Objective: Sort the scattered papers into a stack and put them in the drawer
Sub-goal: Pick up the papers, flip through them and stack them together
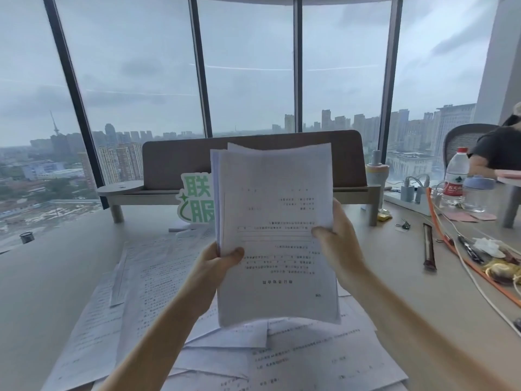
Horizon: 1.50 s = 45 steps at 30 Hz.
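A stack of printed white papers point(275, 198) stands upright in the air in front of me, above the desk. My left hand point(217, 266) grips its left edge, thumb on the front sheet. My right hand point(338, 241) grips its right edge, thumb pressed on the front. Several loose printed sheets point(158, 277) lie scattered and overlapping on the desk point(50, 277) below, more loose sheets point(310, 359) spreading toward me. No drawer is in view.
A wooden monitor riser point(253, 162) stands at the back, a green-and-white sign point(196, 201) in front of it. At right lie a water bottle point(454, 179), power strip point(408, 198), orange cable point(462, 261), pens and clutter. A seated person point(496, 148) is far right.
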### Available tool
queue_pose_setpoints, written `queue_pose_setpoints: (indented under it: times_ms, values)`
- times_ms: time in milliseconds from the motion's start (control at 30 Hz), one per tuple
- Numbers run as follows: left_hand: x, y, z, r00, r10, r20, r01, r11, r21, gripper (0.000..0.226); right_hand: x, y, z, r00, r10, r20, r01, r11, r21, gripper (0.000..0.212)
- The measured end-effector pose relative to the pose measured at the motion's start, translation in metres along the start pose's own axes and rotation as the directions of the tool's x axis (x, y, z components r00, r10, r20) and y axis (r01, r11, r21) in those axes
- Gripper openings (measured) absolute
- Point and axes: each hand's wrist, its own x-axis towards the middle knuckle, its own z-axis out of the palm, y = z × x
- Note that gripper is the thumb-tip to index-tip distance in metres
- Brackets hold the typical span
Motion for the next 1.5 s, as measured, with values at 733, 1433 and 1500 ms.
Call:
queue_pose_setpoints:
  times_ms: [733,1433,1500]
  values:
    - [-0.017,-0.009,0.008,0.996,0.078,0.035,-0.073,0.991,-0.111,0.028,0.034,-0.067,-0.015,0.916,-0.396,-0.064,0.363,0.885,-0.292,0.036]
    - [0.013,-0.017,-0.028,0.95,-0.298,-0.088,0.304,0.951,0.063,0.021,0.015,0.046,-0.02,0.888,0.425,0.172,-0.221,0.726,-0.651,0.052]
    - [0.016,-0.024,-0.034,0.926,-0.358,-0.117,0.37,0.924,0.102,0.019,0.014,0.071,-0.033,0.86,0.504,0.076,-0.182,0.443,-0.878,0.068]
